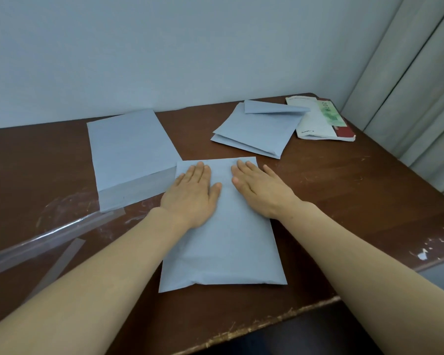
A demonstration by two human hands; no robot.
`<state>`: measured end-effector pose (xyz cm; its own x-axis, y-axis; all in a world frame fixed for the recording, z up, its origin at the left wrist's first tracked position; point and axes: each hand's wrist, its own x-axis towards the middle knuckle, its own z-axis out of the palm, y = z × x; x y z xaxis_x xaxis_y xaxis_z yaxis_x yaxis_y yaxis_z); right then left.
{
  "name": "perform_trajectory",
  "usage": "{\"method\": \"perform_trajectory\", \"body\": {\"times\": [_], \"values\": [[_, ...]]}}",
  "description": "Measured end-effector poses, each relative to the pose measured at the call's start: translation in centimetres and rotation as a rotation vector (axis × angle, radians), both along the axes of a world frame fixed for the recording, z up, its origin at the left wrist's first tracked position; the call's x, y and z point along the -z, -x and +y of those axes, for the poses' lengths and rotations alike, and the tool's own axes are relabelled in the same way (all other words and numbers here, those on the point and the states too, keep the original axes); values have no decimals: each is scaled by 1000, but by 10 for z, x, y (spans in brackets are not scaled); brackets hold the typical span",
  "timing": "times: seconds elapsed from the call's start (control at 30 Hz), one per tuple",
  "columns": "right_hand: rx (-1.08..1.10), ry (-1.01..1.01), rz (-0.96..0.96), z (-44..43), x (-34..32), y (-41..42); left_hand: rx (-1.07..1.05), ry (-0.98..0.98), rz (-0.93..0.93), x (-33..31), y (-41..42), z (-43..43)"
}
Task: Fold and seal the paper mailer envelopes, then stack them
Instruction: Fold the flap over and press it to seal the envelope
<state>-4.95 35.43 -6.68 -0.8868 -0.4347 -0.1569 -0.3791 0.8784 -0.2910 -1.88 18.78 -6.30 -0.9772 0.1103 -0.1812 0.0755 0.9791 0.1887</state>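
A pale blue paper mailer envelope (pixel 226 247) lies flat on the brown table (pixel 344 190) in front of me, long side running away from me. My left hand (pixel 192 193) and my right hand (pixel 260 188) press palm-down on its far end, fingers straight, side by side. A thick stack of blue mailers (pixel 131 152) stands to the left, touching the envelope's far left corner. Two more blue mailers (pixel 256 129) lie at the back right, the top one with its flap folded over.
Clear plastic strips (pixel 49 237) lie on the table at the left. A white booklet with green and red print (pixel 321 119) sits in the back right corner. A curtain (pixel 415 80) hangs at the right. The table's chipped front edge (pixel 267 326) runs below the envelope.
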Motion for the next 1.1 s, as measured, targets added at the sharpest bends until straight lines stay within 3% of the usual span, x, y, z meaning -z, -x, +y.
{"method": "perform_trajectory", "body": {"times": [0.33,0.43,0.57,0.73,0.9,1.0,1.1], "values": [[87,-148,62,15,-15,-8,-13,-3,-20,-7,-12,-27],[29,-123,135,-15,-25,-11,25,38,34,-14,-6,-15],[-91,-91,24,-39,-10,-16,66,23,18,-6,-9,-8],[61,11,34,-6,-8,-14,19,9,20,-5,-19,-26],[121,-117,222,-17,-19,-12,-18,83,114,-11,-12,-19],[-49,-84,90,-42,-11,-12,47,48,73,-10,-6,-8],[-20,16,1,-32,-6,-12,55,35,28,-5,-8,-19]]}}
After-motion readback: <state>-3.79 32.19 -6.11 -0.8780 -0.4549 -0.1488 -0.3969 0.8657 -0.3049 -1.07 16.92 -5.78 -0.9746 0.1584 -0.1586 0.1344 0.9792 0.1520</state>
